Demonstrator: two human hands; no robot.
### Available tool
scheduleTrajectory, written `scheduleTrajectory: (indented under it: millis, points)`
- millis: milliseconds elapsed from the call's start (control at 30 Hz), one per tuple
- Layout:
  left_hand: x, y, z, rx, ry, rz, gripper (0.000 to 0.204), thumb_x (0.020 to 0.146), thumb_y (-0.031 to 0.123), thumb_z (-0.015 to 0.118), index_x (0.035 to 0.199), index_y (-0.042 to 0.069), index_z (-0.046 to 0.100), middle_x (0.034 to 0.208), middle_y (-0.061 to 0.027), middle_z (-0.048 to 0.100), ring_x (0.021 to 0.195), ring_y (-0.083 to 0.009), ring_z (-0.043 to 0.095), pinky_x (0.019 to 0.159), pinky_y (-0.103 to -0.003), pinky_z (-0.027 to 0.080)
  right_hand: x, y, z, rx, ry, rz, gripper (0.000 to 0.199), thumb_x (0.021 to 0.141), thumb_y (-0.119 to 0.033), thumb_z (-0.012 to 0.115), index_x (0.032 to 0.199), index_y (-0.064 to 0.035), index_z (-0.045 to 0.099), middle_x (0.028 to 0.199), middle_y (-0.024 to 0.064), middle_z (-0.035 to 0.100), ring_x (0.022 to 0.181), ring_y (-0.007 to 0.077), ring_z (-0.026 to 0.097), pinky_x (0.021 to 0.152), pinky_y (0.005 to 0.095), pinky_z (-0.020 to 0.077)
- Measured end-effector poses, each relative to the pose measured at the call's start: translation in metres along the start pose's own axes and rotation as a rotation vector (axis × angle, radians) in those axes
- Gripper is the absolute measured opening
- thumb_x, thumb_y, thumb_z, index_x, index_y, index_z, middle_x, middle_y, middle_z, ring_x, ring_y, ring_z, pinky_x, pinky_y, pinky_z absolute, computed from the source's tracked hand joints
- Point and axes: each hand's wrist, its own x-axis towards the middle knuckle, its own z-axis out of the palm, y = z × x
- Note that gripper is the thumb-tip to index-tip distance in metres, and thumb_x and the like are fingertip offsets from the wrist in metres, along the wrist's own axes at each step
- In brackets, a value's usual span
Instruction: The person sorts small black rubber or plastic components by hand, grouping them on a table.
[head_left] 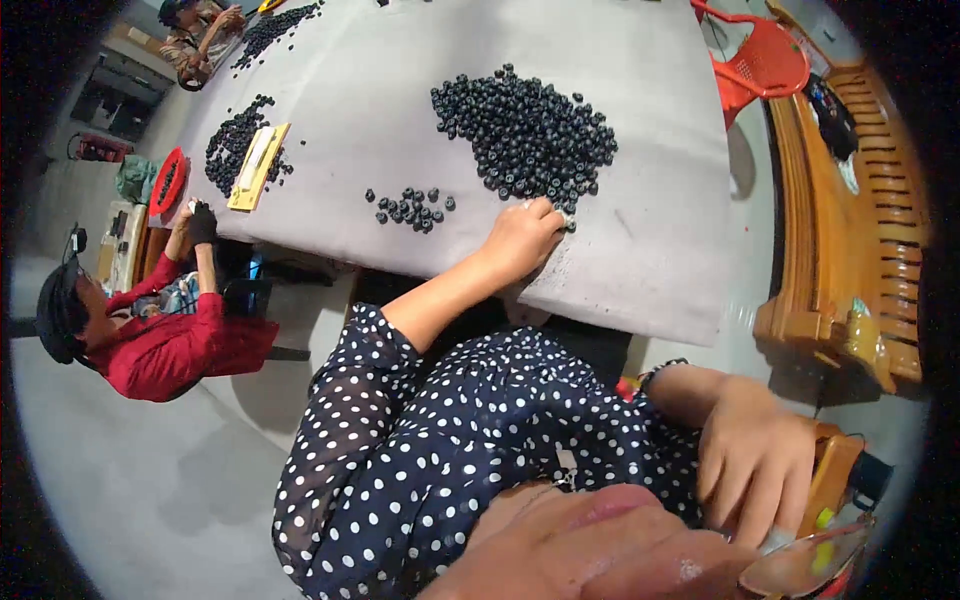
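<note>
A large heap of small, round, dark bead-like pieces [540,135] lies on the grey-covered table [640,270]. My left hand [525,240] rests at the near edge of this heap with its fingers bent and closed. Something small and greyish [568,222] shows at its fingertips, too small to name. To the left of that hand is a smaller cluster of the same dark pieces [412,210]. My right hand [755,460] is away from the table, at the lower right near a pair of glasses [810,560]. Its fingers hang loosely stretched, with small gaps between them.
At the left sits a person in red [190,340], by another dark heap [235,140], a yellow board [258,168] and a red tray [170,180]. Another person [200,40] is at the far left. A red chair [765,60] and a wooden bench [850,220] stand right.
</note>
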Motion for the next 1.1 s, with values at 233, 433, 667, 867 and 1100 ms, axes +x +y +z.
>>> scheduleTrajectory:
  millis: [233, 433, 667, 867, 1100]
  points:
    - [-0.007, 0.0, -0.002, 0.06, -0.059, -0.005, 0.013, 0.072, 0.013, 0.065, 0.079, 0.006, 0.056, 0.078, -0.0098, 0.053, 0.073, -0.0301, 0.057, 0.063, -0.042, 0.047, 0.026, 0.011, -0.001, 0.037, -0.296, 0.103, 0.028, 0.093, -0.012, 0.036, 0.082, -0.0019, 0.06, 0.101, 0.0236, 0.059, 0.069, 0.0262, 0.059, 0.053, 0.0305, 0.0431]
    - [-0.008, 0.001, -0.001, 0.085, -0.018, -0.01, 0.014, 0.072, 0.013, 0.064, 0.081, 0.007, 0.056, 0.08, -0.0097, 0.053, 0.074, -0.0302, 0.056, 0.064, -0.042, 0.047, 0.021, 0.015, 0.022, 0.036, -0.37, 0.119, 0.028, 0.093, -0.014, 0.037, 0.081, -0.0023, 0.059, 0.1, 0.0245, 0.059, 0.066, 0.0262, 0.058, 0.051, 0.0308, 0.0426]
    - [-0.009, -0.002, -0.005, 0.103, -0.069, -0.015, 0.015, 0.074, 0.014, 0.063, 0.086, 0.008, 0.056, 0.082, -0.0092, 0.052, 0.078, -0.0298, 0.056, 0.066, -0.041, 0.047, 0.016, 0.006, 0.007, 0.011, -0.428, 0.131, 0.027, 0.094, -0.016, 0.038, 0.079, -0.0027, 0.057, 0.099, 0.0255, 0.059, 0.063, 0.0263, 0.057, 0.049, 0.0313, 0.0421]
    - [-0.022, -0.003, -0.014, -0.027, 0.014, -0.178, 0.013, 0.079, 0.016, 0.061, 0.086, 0.006, 0.054, 0.084, -0.0115, 0.052, 0.081, -0.0302, 0.056, 0.067, -0.041, 0.047, 0.016, 0.024, -0.004, 0.003, -0.46, 0.134, 0.028, 0.094, -0.018, 0.039, 0.078, -0.003, 0.056, 0.098, 0.0264, 0.059, 0.061, 0.0263, 0.056, 0.048, 0.0316, 0.0416]
    - [-0.023, -0.009, -0.023, -0.28, 0.053, -0.322, 0.012, 0.086, 0.015, 0.057, 0.091, 0.005, 0.055, 0.085, -0.0106, 0.057, 0.074, -0.0242, 0.057, 0.063, -0.035, 0.048, 0.019, 0.041, -0.01, -0.021, -0.481, 0.154, 0.028, 0.094, -0.021, 0.04, 0.077, -0.0035, 0.054, 0.098, 0.0274, 0.059, 0.058, 0.0264, 0.054, 0.046, 0.032, 0.041]
